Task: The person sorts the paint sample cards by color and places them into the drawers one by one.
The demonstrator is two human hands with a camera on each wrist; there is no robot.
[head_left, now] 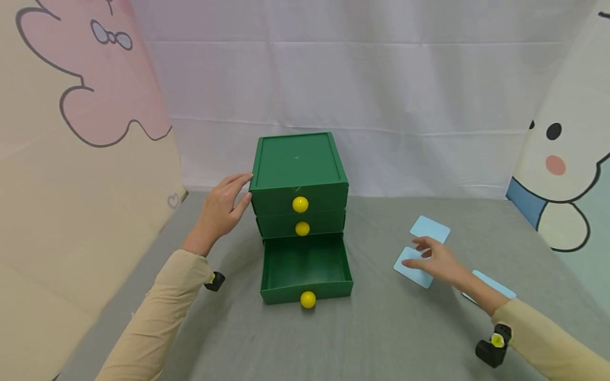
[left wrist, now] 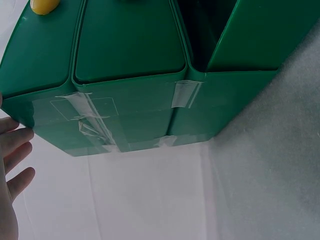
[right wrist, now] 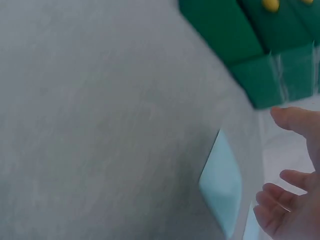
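Observation:
A green three-drawer cabinet (head_left: 297,161) with round yellow knobs stands in the middle of the table. Its bottom drawer (head_left: 307,262) is pulled out, showing a green floor, while the upper two are closed. My left hand (head_left: 221,203) touches the cabinet's upper left side with extended fingers; the left wrist view shows clear tape (left wrist: 185,94) along that side. To the right, my right hand (head_left: 440,260) hovers over a light-blue card (head_left: 405,269), fingers loosely bent and holding nothing. Another light-blue card (head_left: 429,226) lies just behind it. In the right wrist view a card (right wrist: 222,185) lies below the hand.
A third light-blue card (head_left: 495,286) lies partly behind the right forearm. Grey cloth (head_left: 381,338) covers the table. A white curtain (head_left: 405,95) hangs behind the cabinet, and cartoon-printed panels (head_left: 86,174) flank both sides.

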